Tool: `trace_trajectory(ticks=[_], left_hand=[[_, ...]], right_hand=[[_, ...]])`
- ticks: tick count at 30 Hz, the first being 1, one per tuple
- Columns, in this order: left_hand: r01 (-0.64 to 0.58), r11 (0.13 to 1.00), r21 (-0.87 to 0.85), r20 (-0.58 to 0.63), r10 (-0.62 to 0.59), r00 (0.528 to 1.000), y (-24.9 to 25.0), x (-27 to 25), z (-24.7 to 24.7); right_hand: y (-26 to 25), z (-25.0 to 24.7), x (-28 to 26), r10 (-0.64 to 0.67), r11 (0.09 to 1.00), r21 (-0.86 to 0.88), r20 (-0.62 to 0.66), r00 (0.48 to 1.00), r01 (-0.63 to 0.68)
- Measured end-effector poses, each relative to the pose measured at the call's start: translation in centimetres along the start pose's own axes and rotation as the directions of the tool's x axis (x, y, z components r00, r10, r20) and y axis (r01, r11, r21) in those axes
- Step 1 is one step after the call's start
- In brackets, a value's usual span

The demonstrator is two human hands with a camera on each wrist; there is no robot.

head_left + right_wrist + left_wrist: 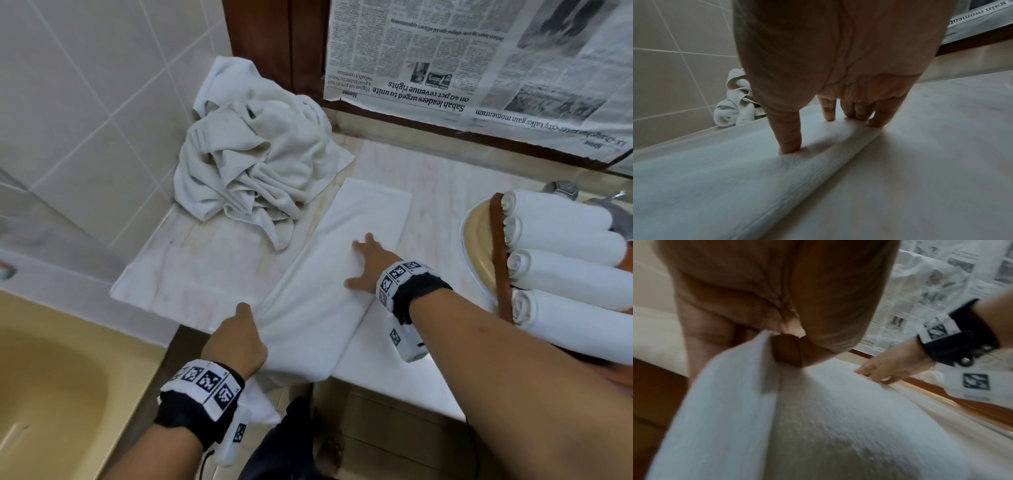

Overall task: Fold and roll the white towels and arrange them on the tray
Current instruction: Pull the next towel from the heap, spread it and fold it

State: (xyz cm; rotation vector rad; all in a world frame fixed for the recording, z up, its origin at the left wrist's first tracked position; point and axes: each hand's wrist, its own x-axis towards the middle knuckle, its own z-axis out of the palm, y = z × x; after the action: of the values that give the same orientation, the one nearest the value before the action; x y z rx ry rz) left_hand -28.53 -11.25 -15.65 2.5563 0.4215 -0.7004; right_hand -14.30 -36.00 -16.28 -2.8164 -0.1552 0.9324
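Note:
A white towel (346, 246) lies folded into a long strip on the marble counter (205, 260), its near end hanging over the front edge. My left hand (239, 339) pinches that near end (748, 386) between thumb and fingers. My right hand (368, 263) lies flat on the strip's middle, its fingers (789, 141) spread straight and pressing the cloth beside the folded edge. Several rolled white towels (565, 260) lie side by side on a brown tray (498, 260) at the right.
A heap of crumpled white towels (253, 161) sits at the counter's back left against the tiled wall (85, 102). Newspaper (479, 61) covers the mirror behind. A beige basin (479, 233) lies under the tray, and a beige tub (51, 394) sits lower left.

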Motion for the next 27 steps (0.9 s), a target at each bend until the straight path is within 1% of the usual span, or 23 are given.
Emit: trace_trajectory(ticks=[2, 3, 4, 6, 7, 8, 9, 10, 11, 12, 13, 14, 15, 16, 18, 20, 22, 24, 26, 27], left_hand=[[0.005, 0.999, 0.053, 0.05, -0.008, 0.999, -0.7, 0.4, -0.8], [-0.007, 0.997, 0.076, 0.06, 0.003, 0.998, -1.0, 0.6, -1.0], [-0.025, 0.996, 0.088, 0.042, 0.021, 0.999, -1.4, 0.8, -1.2], [-0.068, 0.992, 0.104, -0.071, 0.075, 0.995, -1.5, 1.2, -1.3], [-0.114, 0.987, 0.111, -0.137, 0.129, 0.982, -1.2, 1.5, -1.2], [-0.186, 0.977, 0.105, -0.185, 0.203, 0.962, -0.8, 2.0, -1.0], [-0.278, 0.956, 0.091, -0.209, 0.291, 0.934, -0.3, 2.4, -0.7], [-0.382, 0.918, 0.102, -0.199, 0.395, 0.897, 0.4, 2.9, -0.3], [-0.49, 0.861, 0.137, -0.168, 0.508, 0.845, 1.3, 3.3, 0.0], [-0.585, 0.789, 0.19, -0.123, 0.61, 0.783, 2.1, 3.8, 0.5], [-0.66, 0.707, 0.254, -0.036, 0.688, 0.724, 2.7, 4.3, 1.0], [-0.71, 0.625, 0.323, 0.072, 0.732, 0.678, 3.6, 4.7, 1.4], [-0.732, 0.578, 0.362, 0.198, 0.719, 0.666, 4.6, 4.9, 1.6], [-0.726, 0.561, 0.398, 0.274, 0.682, 0.678, 5.6, 5.1, 1.6], [-0.699, 0.524, 0.486, 0.359, 0.61, 0.707, 7.4, 6.2, 1.3], [-0.665, 0.501, 0.554, 0.387, 0.552, 0.739, 9.7, 7.3, 0.3], [-0.647, 0.476, 0.595, 0.395, 0.528, 0.752, 11.7, 9.3, -0.4], [-0.626, 0.46, 0.629, 0.404, 0.494, 0.77, 14.0, 11.6, -1.1], [-0.605, 0.428, 0.671, 0.404, 0.473, 0.783, 16.5, 14.0, -1.8], [-0.601, 0.419, 0.681, 0.406, 0.467, 0.786, 17.8, 15.4, -2.2]], right_hand=[[0.3, -0.1, 0.1, 0.003, 1.0, 0.009, -0.003, 1.0, -0.003], [0.4, -0.2, 0.2, 0.006, 1.0, 0.016, -0.001, 1.0, -0.006], [0.5, -0.3, 0.4, 0.01, 1.0, 0.025, 0.0, 1.0, -0.01], [0.7, -0.7, 0.8, 0.022, 0.999, 0.043, 0.001, 1.0, -0.022], [0.8, -0.9, 1.0, 0.022, 0.999, 0.049, 0.002, 1.0, -0.022], [0.9, -1.1, 1.2, 0.021, 0.998, 0.053, 0.002, 1.0, -0.021], [1.1, -1.3, 1.4, 0.02, 0.998, 0.053, 0.001, 1.0, -0.02], [1.2, -1.6, 1.7, 0.021, 0.999, 0.049, 0.001, 1.0, -0.021], [1.4, -1.9, 1.9, 0.022, 0.999, 0.046, 0.0, 1.0, -0.022], [1.7, -2.3, 2.3, 0.022, 0.999, 0.046, 0.001, 1.0, -0.022], [1.9, -2.8, 2.6, 0.023, 0.999, 0.046, 0.004, 1.0, -0.023], [2.2, -3.3, 2.9, 0.025, 0.999, 0.045, 0.008, 1.0, -0.025], [2.5, -3.8, 3.4, 0.028, 0.999, 0.046, 0.009, 1.0, -0.028], [2.7, -4.4, 4.0, 0.033, 0.998, 0.054, 0.005, 0.999, -0.034], [3.2, -5.6, 5.2, 0.053, 0.995, 0.084, -0.007, 0.999, -0.052], [3.7, -6.7, 6.1, 0.068, 0.992, 0.107, -0.013, 0.998, -0.066], [4.0, -7.6, 6.0, 0.065, 0.987, 0.15, -0.053, 0.996, -0.056], [4.1, -8.0, 4.4, 0.08, 0.974, 0.221, -0.178, 0.981, -0.039], [3.8, -7.6, 1.8, 0.112, 0.963, 0.267, -0.317, 0.942, -0.025], [3.4, -6.9, 0.4, 0.114, 0.963, 0.269, -0.349, 0.93, -0.017]])
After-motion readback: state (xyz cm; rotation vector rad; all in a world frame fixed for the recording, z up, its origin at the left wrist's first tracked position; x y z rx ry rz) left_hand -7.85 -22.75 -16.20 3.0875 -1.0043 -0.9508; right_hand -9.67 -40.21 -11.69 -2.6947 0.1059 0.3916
